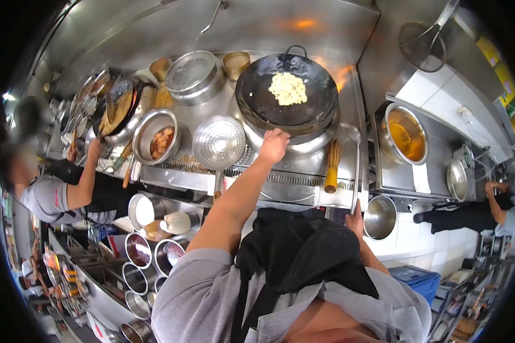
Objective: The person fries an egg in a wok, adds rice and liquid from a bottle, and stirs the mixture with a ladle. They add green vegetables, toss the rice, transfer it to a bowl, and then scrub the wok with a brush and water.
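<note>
A black wok [257, 91] sits on the burner in front of me, with pale yellow scrambled egg [287, 89] in its middle. At the wok's near edge is my left hand [275, 145], its fingers closed on the rim; a handle beneath them cannot be made out. My right hand [355, 222] is wrapped round the lower end of a long ladle [357, 166], whose bowl lies beside the wok on its right. Between wok and ladle stands a bamboo brush [332, 168] with a yellow handle. A perforated skimmer [218, 142] rests left of my left hand.
A pot of reddish meat pieces [155, 137] and a lidded steel pot [193, 77] stand left. To the right are a bowl of amber liquid [405, 135] and a steel bowl [380, 218]. One co-worker [57, 194] works at the left, another [492, 211] at the far right.
</note>
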### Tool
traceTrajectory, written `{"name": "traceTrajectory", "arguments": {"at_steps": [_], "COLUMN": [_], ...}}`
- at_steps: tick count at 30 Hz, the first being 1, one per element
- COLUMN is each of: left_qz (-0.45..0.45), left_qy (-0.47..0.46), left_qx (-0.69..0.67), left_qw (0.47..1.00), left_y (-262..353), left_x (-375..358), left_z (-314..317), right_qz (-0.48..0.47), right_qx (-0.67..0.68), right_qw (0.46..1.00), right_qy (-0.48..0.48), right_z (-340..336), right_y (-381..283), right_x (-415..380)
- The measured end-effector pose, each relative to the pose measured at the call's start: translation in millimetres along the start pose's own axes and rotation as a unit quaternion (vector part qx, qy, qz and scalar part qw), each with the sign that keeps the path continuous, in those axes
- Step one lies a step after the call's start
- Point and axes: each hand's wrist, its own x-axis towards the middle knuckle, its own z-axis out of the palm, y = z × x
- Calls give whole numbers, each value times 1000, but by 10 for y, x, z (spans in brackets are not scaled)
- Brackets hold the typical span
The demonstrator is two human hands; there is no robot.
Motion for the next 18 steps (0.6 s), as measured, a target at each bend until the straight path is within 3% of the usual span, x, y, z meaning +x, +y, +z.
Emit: {"name": "traceTrajectory", "arguments": {"at_steps": [2,4,6,7,8,10,12,14,16,18], "left_qz": [-46,-85,-166,-195,-257,-368,-502,-623,-687,-757], "left_qy": [42,128,112,100,67,27,38,55,53,67], "left_qx": [-52,-133,-107,-66,-40,-8,12,-22,13,2], "left_qw": [997,979,974,974,963,929,864,780,725,650], "left_y": [234,405,340,425,442,701,1337,1928,2516,3104], "left_x": [-199,-572,-1241,-1641,-2120,-3095,-3783,-4454,-4932,-5119], "left_z": [-158,-345,-378,-498,-512,-604,-765,-786,-704,-674], "right_qz": [-3,82,-3,50,34,-215,-279,-376,-429,-479], "right_qx": [-70,-117,-137,-189,-195,-306,-243,-120,-119,-120], "right_qw": [997,988,988,975,971,922,905,823,746,635], "right_qy": [25,-52,-72,-108,-131,-103,-211,-409,-495,-594], "right_z": [120,70,154,63,-55,-175,-91,348,708,1078], "right_y": [351,432,881,696,652,591,640,1026,596,115], "right_x": [102,160,373,397,458,544,754,1011,944,533]}}
